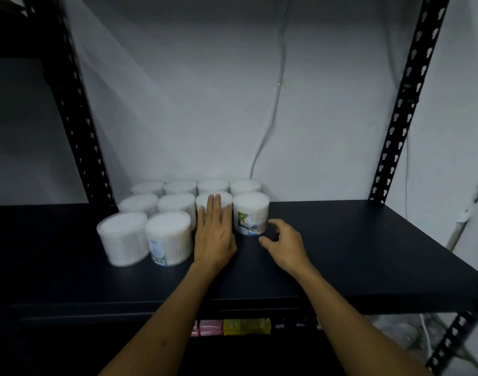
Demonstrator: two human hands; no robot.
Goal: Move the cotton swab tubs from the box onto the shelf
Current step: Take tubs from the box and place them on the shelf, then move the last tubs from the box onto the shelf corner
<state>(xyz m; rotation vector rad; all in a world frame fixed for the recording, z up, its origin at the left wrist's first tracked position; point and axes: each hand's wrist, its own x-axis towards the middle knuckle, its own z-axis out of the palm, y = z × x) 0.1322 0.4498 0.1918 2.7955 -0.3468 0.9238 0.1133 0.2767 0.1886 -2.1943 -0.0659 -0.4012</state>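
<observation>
Several clear round cotton swab tubs stand in rows on the dark shelf [341, 240], grouped at its left-middle. My left hand [214, 234] lies flat, fingers together, its fingertips against the front of a middle-row tub [214, 198]. Right of that, a tub with a green and blue label [251, 213] stands at the row's end. My right hand [284, 244] hovers just right of that labelled tub, fingers curled and apart, holding nothing. Two front tubs [168, 237] stand at the left. The box is not in view.
Black perforated uprights [406, 104] frame the shelf on both sides. A grey wall with a hanging cable [278, 85] is behind. Pink and yellow packs [232, 327] sit on the level below. The shelf's right half is bare.
</observation>
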